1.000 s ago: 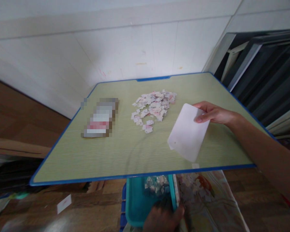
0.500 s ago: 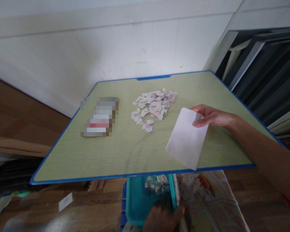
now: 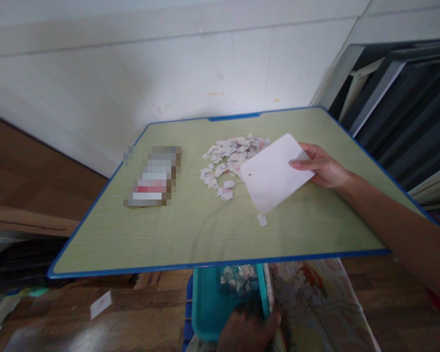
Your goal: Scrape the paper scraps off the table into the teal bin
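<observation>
My right hand (image 3: 320,166) grips a white rectangular card (image 3: 278,171) with rounded corners and a small hole, thumb on top. It is tilted above the table and partly covers a pile of small paper pieces (image 3: 227,151). One loose paper piece (image 3: 262,220) lies just below the card's lower corner. At the bottom, my left hand (image 3: 247,330) is closed at the right rim of a teal plastic tray (image 3: 209,308), thumb on the outer side. Its fingers are dark and partly hidden. Clear-wrapped small pieces (image 3: 240,278) lie in the tray.
The light green table (image 3: 132,244) has a blue edge. A pixelated flat item (image 3: 150,178) lies at its left. Dark panels (image 3: 407,93) lean at the right. A patterned cloth (image 3: 315,313) with scattered paper bits is beside the tray; a white slip (image 3: 100,304) lies on the floor.
My right hand has lifted the card up and toward the pile, turning it. The single paper piece now shows on the table below it. My left hand has hardly moved.
</observation>
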{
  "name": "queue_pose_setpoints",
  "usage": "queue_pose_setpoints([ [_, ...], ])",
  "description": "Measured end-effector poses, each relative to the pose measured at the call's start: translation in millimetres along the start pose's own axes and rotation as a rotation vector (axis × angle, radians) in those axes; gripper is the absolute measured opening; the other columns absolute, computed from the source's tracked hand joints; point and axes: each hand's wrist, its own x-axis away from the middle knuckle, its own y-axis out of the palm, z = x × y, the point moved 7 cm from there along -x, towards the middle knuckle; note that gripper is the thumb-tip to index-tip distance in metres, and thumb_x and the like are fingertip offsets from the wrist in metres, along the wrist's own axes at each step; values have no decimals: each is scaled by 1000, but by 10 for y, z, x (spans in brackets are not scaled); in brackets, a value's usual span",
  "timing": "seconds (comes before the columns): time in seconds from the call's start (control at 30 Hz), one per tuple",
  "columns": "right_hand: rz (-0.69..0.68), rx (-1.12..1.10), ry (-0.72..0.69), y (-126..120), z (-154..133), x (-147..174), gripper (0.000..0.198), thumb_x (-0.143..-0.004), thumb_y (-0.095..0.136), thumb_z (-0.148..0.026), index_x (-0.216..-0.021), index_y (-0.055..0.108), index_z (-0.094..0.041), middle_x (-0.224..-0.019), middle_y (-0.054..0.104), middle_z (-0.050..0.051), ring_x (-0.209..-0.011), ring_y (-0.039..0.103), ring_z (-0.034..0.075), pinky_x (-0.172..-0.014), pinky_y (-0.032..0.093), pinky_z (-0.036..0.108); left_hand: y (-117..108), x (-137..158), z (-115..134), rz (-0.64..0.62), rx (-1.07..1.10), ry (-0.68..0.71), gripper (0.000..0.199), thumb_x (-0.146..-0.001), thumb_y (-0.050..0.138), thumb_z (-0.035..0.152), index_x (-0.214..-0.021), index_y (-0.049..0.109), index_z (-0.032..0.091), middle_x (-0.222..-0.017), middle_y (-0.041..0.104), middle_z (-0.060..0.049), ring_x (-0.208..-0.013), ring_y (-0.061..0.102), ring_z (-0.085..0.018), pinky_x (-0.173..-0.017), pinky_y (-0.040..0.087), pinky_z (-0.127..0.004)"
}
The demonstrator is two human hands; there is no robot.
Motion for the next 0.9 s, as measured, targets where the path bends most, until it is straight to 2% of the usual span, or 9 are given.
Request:
queue_pose_setpoints([
  [0.13,15,36,11,-25,20,-20,36,-62,61,-17,-98,56,-17,-78,63,0,-60,56,10,-52,42,20,6,-6,-10,-11,-3,-6,30,-76,46,23,-105,42,26,-66,56,-1,-55,54,-18,-42,44,-27],
  [0.33,-123,99,92,46,69,-1,38,-62,62,-16,-99,56,-16,-75,64,0,-61,58,11,-53,44,19,12,-13,-4,-28,7,-13,33,-74,49,24,-106,41,26,-69,58,-2,-59,55,-19,-44,45,-28],
  [0.57,-302,87,201,200,71,85,39,-62,61,-14,-101,55,-14,-74,65,1,-62,60,11,-53,46,18,-21,-28,0,19,18,6,32,-72,49,20,-103,43,25,-66,57,-1,-55,54,-18,-42,44,-26],
  [0.73,-416,78,257,300,75,159,40,-65,59,-13,-104,53,-13,-77,65,2,-66,60,12,-57,47,19,-33,-48,-5,-10,0,-4,28,-73,49,20,-100,44,25,-65,56,-1,-54,54,-18,-42,44,-27],
  [0.9,-447,63,262,310,101,174,41,-65,59,-14,-105,52,-13,-79,65,3,-68,60,12,-58,48,21,-12,-42,5,-39,-19,7,31,-74,46,20,-105,41,24,-63,56,-1,-52,54,-19,-41,45,-28],
])
